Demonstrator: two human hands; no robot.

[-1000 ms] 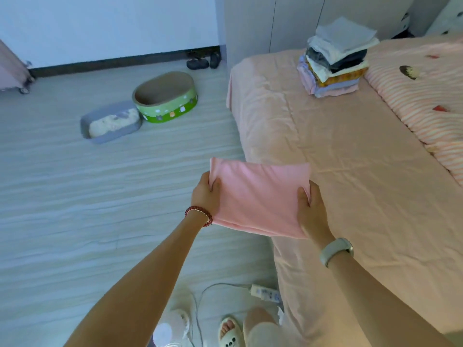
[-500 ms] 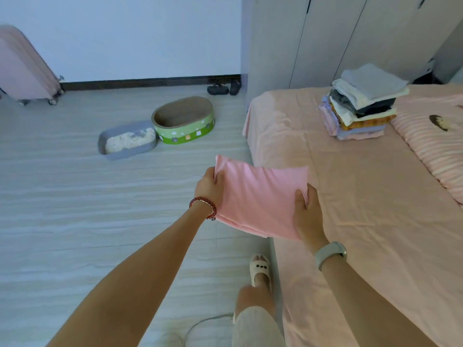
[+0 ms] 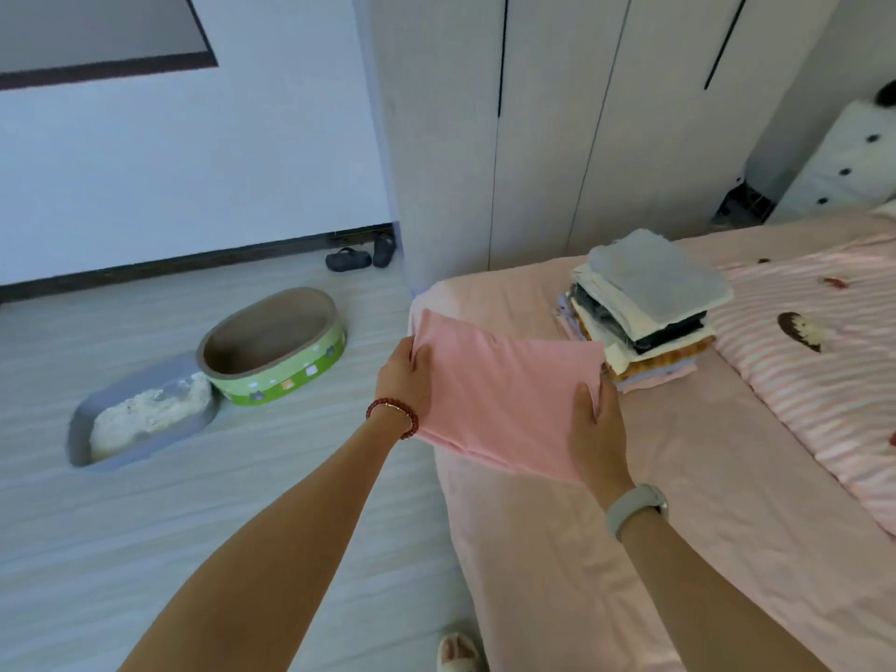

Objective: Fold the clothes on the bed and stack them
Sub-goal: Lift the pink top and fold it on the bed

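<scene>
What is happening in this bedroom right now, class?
A person is holding a folded pink garment in the air by its two ends, the left hand gripping one side and the right hand the other. It hangs over the edge of the bed, just short of the stack of folded clothes lying further up the bed. The garment is not yet on the stack.

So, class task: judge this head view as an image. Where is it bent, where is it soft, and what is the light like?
Head view: wide-angle bend tilts the wardrobe seams; light is soft and even, no glare, faint shadows; the garment in the left hand and right hand is slightly soft; the stack reads clearly.
</scene>
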